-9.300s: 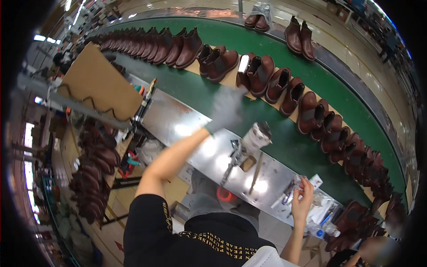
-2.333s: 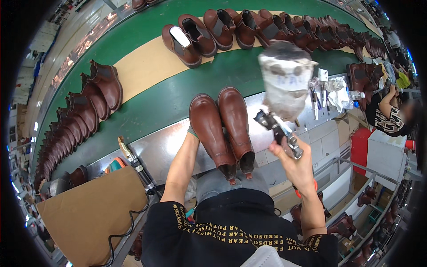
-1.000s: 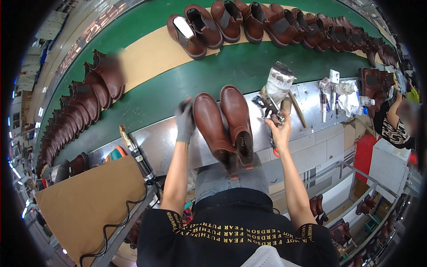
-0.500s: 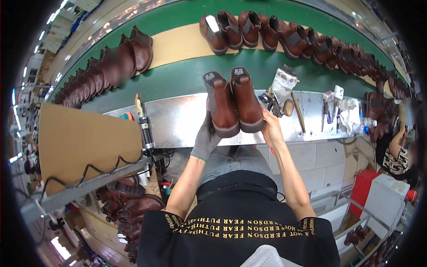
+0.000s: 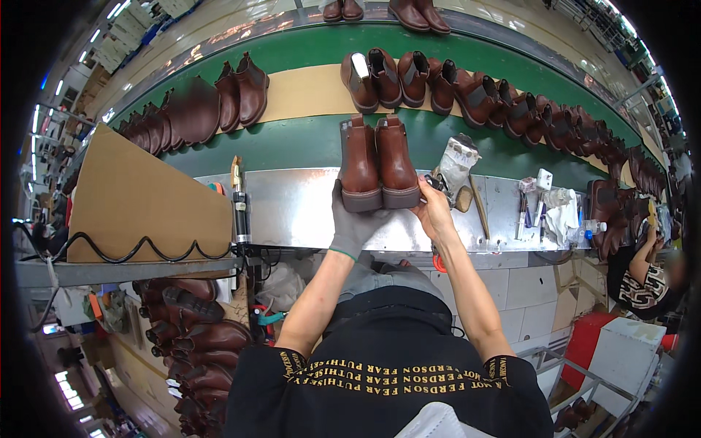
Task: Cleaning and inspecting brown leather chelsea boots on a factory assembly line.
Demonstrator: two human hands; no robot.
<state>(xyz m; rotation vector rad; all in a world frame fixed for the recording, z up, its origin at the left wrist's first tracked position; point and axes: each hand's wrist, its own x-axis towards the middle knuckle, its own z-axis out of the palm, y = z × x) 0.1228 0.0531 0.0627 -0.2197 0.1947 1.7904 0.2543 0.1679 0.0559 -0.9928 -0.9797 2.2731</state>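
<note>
Side by side, a pair of brown leather ankle boots is held up over the near edge of the metal worktop, heels toward me. My left hand (image 5: 353,228), in a grey glove, is closed on the left boot (image 5: 359,162), gripping it low by the sole and partly under the heel. With bare fingers, my right hand (image 5: 434,210) grips the outer side of the right boot (image 5: 398,159) near its heel. The two boots touch or nearly touch along their inner sides. Their toes are hidden behind the shafts.
A metal worktop (image 5: 285,208) borders a green bench (image 5: 292,142) lined with brown boots (image 5: 478,98). Right of my hands lie a plastic bag (image 5: 458,157) and a wooden stick (image 5: 479,206). Left stand a cardboard sheet (image 5: 146,212) and a black-handled tool (image 5: 240,212). More boots (image 5: 212,339) are stacked below.
The boots have tipped, so their backs and heels face me more and their inside openings show less. Both hands keep hold. My view has shifted, showing more of the far side.
</note>
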